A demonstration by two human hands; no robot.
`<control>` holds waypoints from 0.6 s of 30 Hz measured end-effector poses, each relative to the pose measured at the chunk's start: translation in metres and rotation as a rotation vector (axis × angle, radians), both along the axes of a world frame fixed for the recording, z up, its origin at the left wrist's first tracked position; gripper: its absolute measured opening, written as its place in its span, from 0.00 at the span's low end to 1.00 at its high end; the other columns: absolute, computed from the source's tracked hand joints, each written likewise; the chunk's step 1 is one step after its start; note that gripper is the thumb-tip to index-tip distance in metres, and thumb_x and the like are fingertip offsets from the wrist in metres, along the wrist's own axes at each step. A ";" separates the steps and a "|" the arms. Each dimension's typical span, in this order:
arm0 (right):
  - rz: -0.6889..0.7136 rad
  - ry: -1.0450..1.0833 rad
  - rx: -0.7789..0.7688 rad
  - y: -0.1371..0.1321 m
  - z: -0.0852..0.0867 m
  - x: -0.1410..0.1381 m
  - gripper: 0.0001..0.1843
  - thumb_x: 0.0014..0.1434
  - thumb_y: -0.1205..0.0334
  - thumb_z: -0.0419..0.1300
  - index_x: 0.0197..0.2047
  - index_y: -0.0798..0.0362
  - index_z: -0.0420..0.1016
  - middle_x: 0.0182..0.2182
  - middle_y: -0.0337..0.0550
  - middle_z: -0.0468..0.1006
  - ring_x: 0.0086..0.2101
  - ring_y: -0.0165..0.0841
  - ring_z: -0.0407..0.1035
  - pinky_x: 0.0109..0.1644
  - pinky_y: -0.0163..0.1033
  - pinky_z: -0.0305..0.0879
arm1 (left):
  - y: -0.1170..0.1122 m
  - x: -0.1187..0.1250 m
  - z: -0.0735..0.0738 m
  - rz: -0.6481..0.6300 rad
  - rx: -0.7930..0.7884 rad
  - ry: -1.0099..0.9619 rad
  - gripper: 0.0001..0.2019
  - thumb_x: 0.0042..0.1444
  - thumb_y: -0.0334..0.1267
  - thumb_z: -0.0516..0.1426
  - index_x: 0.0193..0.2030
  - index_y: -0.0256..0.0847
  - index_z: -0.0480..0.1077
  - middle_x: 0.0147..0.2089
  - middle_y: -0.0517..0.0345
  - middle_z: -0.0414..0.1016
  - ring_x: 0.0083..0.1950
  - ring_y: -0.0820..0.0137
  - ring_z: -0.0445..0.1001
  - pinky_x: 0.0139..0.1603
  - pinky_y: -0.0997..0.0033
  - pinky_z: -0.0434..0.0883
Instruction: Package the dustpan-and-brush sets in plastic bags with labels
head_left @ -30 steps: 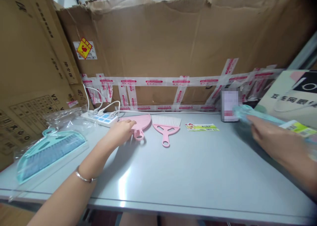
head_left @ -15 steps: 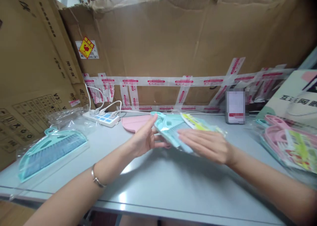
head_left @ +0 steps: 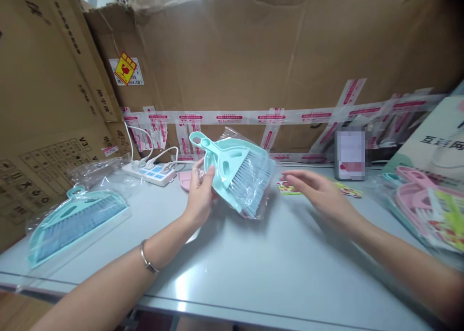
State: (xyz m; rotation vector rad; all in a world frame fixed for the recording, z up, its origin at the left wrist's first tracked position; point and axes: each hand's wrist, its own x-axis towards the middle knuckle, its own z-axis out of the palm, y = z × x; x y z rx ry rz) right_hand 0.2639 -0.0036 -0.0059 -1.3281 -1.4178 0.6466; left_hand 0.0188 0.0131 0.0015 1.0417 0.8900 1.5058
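My left hand [head_left: 201,193] grips a mint-green dustpan and brush set [head_left: 232,169] near its handle end, raised above the table. Clear plastic film wraps around its pan and pale blue bristles, which face right. Off to the right, my right hand [head_left: 322,191] is open, fingers stretched leftward, apart from the set. Beside those fingers lies a yellow-green printed card [head_left: 289,190]; the hand hides part of what lies there. Behind my left hand, a pink flat piece [head_left: 184,180] shows partly on the table.
Another mint dustpan set [head_left: 78,224] in film lies at left, and a pink set [head_left: 416,195] with a card at right. A white power strip [head_left: 155,174] and a phone-like device [head_left: 351,154] stand along the back, before a large cardboard box [head_left: 224,60].
The dustpan set has risen and turned so its bristles show. My right hand has moved off it to the right, and the yellow-green card now lies on the table.
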 end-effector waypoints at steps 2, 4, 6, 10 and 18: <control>0.098 0.365 -0.201 0.000 0.007 -0.033 0.21 0.44 0.46 0.66 0.36 0.51 0.72 0.35 0.43 0.78 0.36 0.37 0.72 0.41 0.43 0.69 | -0.005 0.005 -0.001 0.020 0.082 0.001 0.23 0.53 0.52 0.57 0.54 0.51 0.62 0.31 0.63 0.69 0.18 0.83 0.61 0.13 0.85 0.54; 0.142 0.633 -0.278 0.002 0.009 -0.054 0.22 0.37 0.53 0.71 0.34 0.52 0.70 0.32 0.41 0.78 0.33 0.33 0.72 0.37 0.39 0.69 | -0.008 0.007 -0.001 0.050 0.108 0.013 0.22 0.54 0.55 0.54 0.53 0.50 0.65 0.28 0.63 0.68 0.15 0.83 0.59 0.11 0.84 0.52; 0.142 0.797 -0.268 0.005 0.005 -0.064 0.24 0.32 0.57 0.73 0.34 0.52 0.71 0.31 0.39 0.78 0.33 0.33 0.71 0.37 0.38 0.69 | -0.006 0.004 0.002 0.081 0.113 0.032 0.23 0.56 0.55 0.52 0.53 0.47 0.67 0.23 0.64 0.66 0.13 0.82 0.56 0.09 0.82 0.50; 0.107 0.860 -0.133 0.009 -0.012 -0.065 0.22 0.33 0.60 0.72 0.33 0.51 0.71 0.35 0.39 0.79 0.37 0.35 0.73 0.43 0.41 0.70 | 0.017 -0.015 0.011 0.266 0.083 -0.012 0.17 0.60 0.48 0.51 0.46 0.39 0.71 0.21 0.63 0.68 0.13 0.79 0.61 0.12 0.79 0.59; 0.083 0.560 -0.073 0.031 -0.039 -0.063 0.16 0.43 0.57 0.65 0.35 0.50 0.66 0.29 0.41 0.79 0.30 0.39 0.75 0.34 0.47 0.73 | 0.069 -0.056 0.007 0.550 0.023 -0.156 0.15 0.62 0.38 0.47 0.33 0.35 0.71 0.30 0.52 0.77 0.30 0.71 0.76 0.36 0.71 0.72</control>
